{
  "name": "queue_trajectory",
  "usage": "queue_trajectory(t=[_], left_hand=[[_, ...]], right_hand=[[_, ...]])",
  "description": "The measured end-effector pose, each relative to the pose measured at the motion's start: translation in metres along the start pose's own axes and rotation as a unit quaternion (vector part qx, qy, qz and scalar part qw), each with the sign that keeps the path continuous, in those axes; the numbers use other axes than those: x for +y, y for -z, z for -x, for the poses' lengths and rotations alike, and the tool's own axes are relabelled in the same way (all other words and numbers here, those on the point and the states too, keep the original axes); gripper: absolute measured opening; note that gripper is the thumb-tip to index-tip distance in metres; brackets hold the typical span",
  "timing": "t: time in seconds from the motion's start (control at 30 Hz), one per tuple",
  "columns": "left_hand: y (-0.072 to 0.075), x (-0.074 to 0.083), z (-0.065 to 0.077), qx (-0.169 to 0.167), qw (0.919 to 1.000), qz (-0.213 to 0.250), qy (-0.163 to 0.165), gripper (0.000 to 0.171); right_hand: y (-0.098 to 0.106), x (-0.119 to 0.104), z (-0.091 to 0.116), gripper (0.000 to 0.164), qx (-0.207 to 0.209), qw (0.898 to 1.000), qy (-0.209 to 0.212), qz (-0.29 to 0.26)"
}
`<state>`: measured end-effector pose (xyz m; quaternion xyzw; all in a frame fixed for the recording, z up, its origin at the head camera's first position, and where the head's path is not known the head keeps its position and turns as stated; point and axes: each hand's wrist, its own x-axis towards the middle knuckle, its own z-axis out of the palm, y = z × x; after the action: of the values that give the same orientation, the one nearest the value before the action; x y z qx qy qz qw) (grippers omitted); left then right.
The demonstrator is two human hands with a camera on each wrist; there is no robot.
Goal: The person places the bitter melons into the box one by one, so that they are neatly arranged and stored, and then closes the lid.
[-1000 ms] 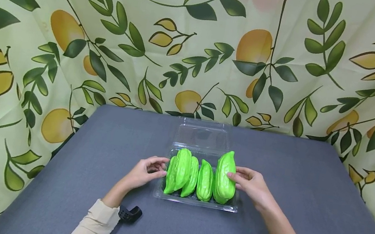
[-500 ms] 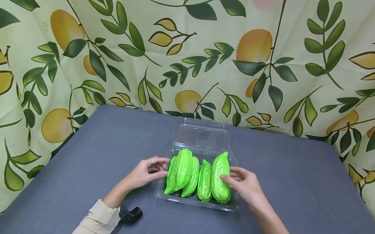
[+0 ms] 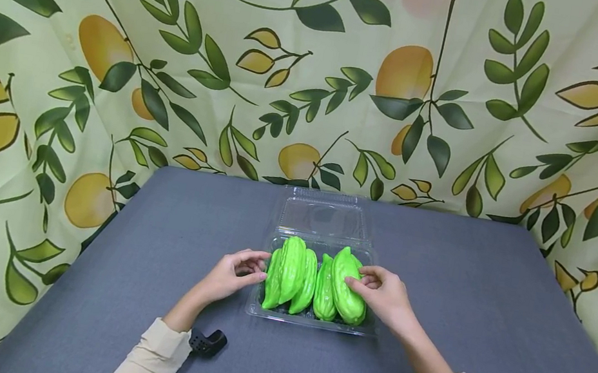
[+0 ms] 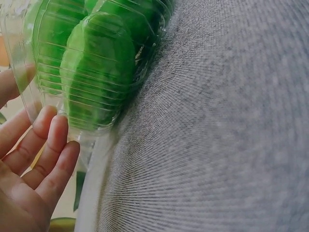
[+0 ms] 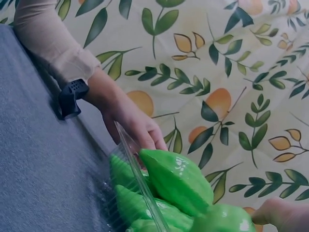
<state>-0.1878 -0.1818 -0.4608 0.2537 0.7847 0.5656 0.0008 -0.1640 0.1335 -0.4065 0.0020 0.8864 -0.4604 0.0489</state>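
A hinged clear plastic box [image 3: 307,322] holds several bright green bitter melons, shiny and bumpy with pointed tips. My right hand [image 3: 386,295] grips one bitter melon [image 3: 347,289] at the right end of the box, thumb on its near face. It leans with its tip to the left, overlapping another green melon behind it. At the box's left side is my left hand [image 3: 232,274], its thumb and fingers at the clear rim [image 4: 29,92]. The left wrist view shows the fingers close against the ribbed wall beside a melon [image 4: 99,72].
The box's clear lid [image 3: 324,215] lies folded back towards the rear of the grey-blue table [image 3: 213,212]. A leaf-and-fruit patterned curtain [image 3: 315,85] hangs behind and at both sides. Black cameras [image 3: 208,343] are strapped to both wrists.
My right hand has moved left and slightly down with its bitter melon, from the box's right edge to beside the neighbouring melon. The melon's tip has turned left. My left hand has stayed put.
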Motion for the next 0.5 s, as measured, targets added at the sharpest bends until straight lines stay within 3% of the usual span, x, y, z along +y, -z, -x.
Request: queue_trajectory(t=[0.2, 0.5], left_hand=[[-0.0002, 0.0019, -0.0003, -0.001, 0.9985, -0.006, 0.054, 0.04], [0.0, 0.0045, -0.0011, -0.009, 0.9981, -0.011, 0.06, 0.04]], right_hand=[[0.0015, 0.0015, -0.0036, 0.048, -0.022, 0.999, -0.001, -0.032], [0.0086, -0.0003, 0.0012, 0.05, -0.008, 1.0, 0.001, -0.004]])
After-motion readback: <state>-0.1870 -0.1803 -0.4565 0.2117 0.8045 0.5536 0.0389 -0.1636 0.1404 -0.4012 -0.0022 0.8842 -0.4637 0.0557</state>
